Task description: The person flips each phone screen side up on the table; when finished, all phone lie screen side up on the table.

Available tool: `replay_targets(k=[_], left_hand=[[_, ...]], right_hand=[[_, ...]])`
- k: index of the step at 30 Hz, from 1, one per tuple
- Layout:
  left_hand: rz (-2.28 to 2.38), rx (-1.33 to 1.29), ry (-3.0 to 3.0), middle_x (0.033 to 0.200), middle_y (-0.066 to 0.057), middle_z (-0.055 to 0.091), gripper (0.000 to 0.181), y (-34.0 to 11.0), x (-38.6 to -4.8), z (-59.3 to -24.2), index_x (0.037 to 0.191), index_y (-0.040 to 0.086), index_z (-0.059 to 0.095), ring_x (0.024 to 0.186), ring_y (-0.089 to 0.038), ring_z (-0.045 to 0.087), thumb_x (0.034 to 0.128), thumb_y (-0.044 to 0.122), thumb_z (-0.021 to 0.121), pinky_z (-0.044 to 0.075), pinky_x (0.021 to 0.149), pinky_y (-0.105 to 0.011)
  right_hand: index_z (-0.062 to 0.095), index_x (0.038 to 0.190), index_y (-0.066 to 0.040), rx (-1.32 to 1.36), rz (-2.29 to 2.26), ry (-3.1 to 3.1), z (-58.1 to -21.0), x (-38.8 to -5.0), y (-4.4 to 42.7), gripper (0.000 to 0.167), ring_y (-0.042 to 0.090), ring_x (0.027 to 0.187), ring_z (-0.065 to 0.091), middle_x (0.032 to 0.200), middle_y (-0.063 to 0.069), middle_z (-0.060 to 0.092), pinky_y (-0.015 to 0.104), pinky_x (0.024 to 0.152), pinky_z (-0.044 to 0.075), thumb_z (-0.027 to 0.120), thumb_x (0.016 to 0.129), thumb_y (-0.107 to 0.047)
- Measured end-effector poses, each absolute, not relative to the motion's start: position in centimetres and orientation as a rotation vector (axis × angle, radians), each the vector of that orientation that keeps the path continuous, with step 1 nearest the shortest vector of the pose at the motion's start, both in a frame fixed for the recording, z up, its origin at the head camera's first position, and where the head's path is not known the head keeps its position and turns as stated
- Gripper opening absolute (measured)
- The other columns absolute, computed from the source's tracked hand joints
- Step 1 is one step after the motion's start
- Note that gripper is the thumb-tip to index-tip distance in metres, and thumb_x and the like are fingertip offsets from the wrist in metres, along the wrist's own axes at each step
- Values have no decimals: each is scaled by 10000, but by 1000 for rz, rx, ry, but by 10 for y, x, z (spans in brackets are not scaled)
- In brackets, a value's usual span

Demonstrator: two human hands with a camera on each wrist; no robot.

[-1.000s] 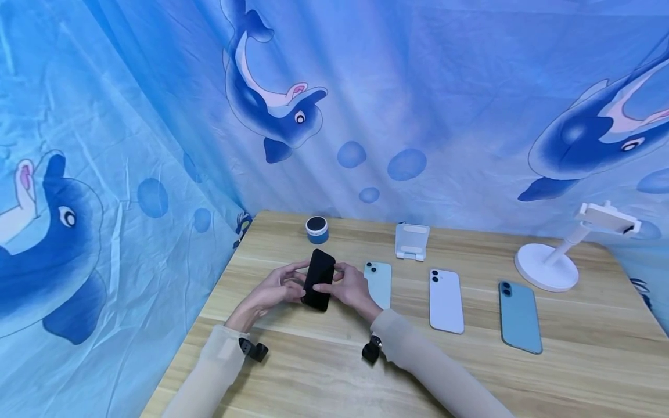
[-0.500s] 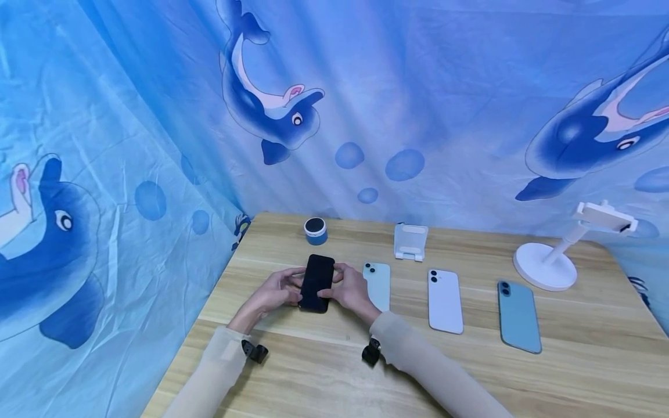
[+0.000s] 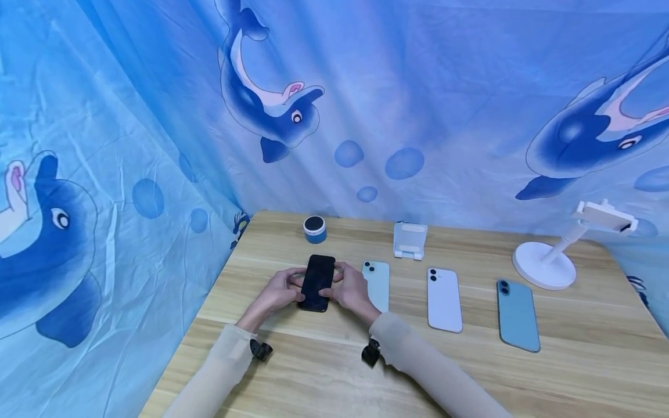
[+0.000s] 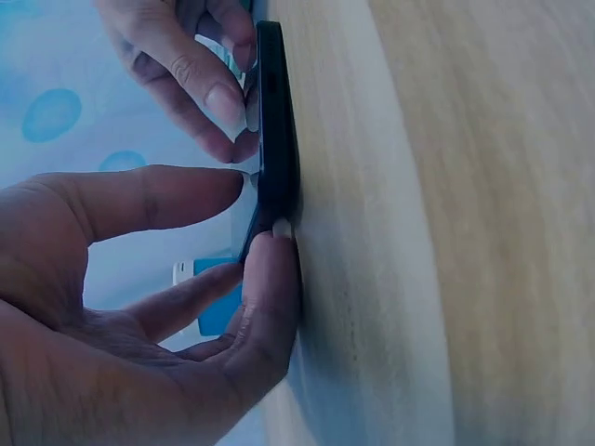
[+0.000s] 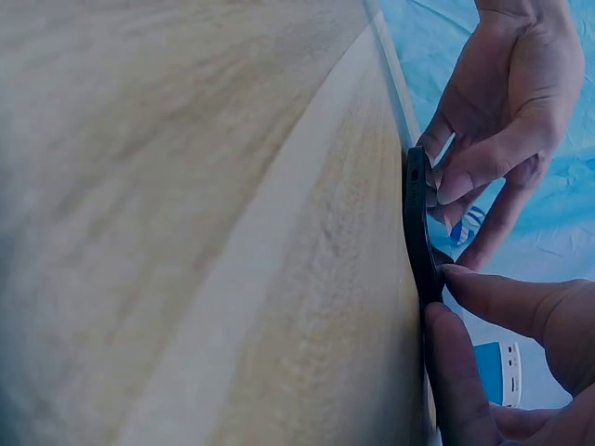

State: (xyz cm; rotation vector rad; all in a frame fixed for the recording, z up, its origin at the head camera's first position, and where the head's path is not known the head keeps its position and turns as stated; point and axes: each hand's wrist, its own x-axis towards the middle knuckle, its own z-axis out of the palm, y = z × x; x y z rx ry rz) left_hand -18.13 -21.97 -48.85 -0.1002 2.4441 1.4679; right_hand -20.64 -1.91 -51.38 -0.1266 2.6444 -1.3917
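Note:
A phone with a dark screen [image 3: 317, 283] lies screen up, low over or on the wooden table, between both hands. The left hand [image 3: 278, 291] grips its left edge, thumb near the lower corner. At the right edge the right hand [image 3: 353, 288] pinches it, thumb over the screen side. In the left wrist view the left hand [image 4: 149, 307] holds the slim dark phone [image 4: 277, 121] by its edge, a finger against the underside. The right wrist view has the right hand's fingers [image 5: 460, 372] at the edge of the phone [image 5: 417, 214].
A pale green phone [image 3: 378, 284], partly behind the right hand, a white phone [image 3: 445, 300] and a teal phone [image 3: 518, 315] lie to the right. Behind stand a small blue speaker [image 3: 315, 230] and a white folding stand [image 3: 410, 240]; a white round-based holder [image 3: 545, 266] is at the back right.
The dark phone has come down slightly toward the person and lies flatter, its top edge lower. Both hands have kept hold of it; the left forearm has shifted a little to the right.

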Motion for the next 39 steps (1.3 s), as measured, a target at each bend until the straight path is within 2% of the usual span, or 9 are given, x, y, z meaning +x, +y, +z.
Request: replay_targets(k=[5, 13, 17, 22, 28, 34, 37, 39], left_hand=[[1452, -146, 2457, 1142, -192, 616, 777, -216, -182, -489, 1495, 2, 524, 842, -189, 576, 755, -138, 717, 479, 659, -253], [1433, -133, 2470, 1172, -180, 617, 839, -216, -183, -492, 1505, 8, 513, 857, -173, 601, 718, -117, 776, 490, 686, -243], [1422, -143, 2480, 1172, -172, 626, 858, -215, -181, -491, 1511, 14, 509, 886, -182, 624, 711, -104, 795, 497, 706, -246], [1385, -137, 2509, 1192, -181, 644, 898, -214, -180, -490, 1528, 28, 486, 920, -205, 660, 711, -36, 852, 504, 742, -255], [1357, -151, 2565, 1162, -142, 628, 881, -212, -181, -488, 1519, 75, 513, 937, -204, 643, 728, 37, 899, 510, 777, -280], [1316, -33, 2716, 1129, -171, 669, 803, -206, -179, -484, 1463, 35, 565, 937, -238, 652, 735, 56, 902, 547, 797, -324], [1334, 21, 2730, 1153, -175, 674, 759, -199, -178, -481, 1453, 46, 580, 963, -256, 679, 762, 69, 892, 574, 829, -352], [1358, 58, 2716, 1166, -174, 669, 733, -193, -176, -479, 1449, 47, 584, 967, -258, 688, 781, 68, 883, 586, 840, -365]], right_hand=[[586, 1446, -61, -128, -1425, 2622, -513, -204, -18, 804, 164, 770, 651, 1018, 73, 718, 373, 830, 554, 952, 749, -223], [566, 1462, -57, -123, -1465, 2581, -513, -203, -16, 823, 110, 624, 670, 1032, 81, 711, 336, 803, 559, 949, 746, -190], [560, 1474, -73, -119, -1467, 2561, -514, -203, -15, 835, 101, 667, 664, 1061, 85, 715, 296, 768, 555, 949, 750, -223], [538, 1497, -86, -114, -1540, 2473, -511, -201, -10, 856, 163, 731, 699, 1108, 132, 719, 278, 672, 568, 942, 762, -259], [479, 1544, -111, -133, -1533, 2415, -500, -196, 5, 879, 213, 866, 691, 1179, 134, 713, 305, 727, 563, 914, 798, -274], [480, 1537, -122, -113, -1616, 2352, -490, -194, 29, 864, 263, 829, 756, 1241, 149, 687, 407, 798, 623, 914, 804, -268], [495, 1525, -128, -85, -1649, 2344, -485, -193, 41, 840, 261, 828, 745, 1247, 157, 683, 383, 794, 616, 912, 810, -270], [492, 1526, -131, -56, -1661, 2337, -482, -193, 49, 824, 279, 812, 747, 1257, 166, 675, 373, 738, 617, 902, 823, -264]])
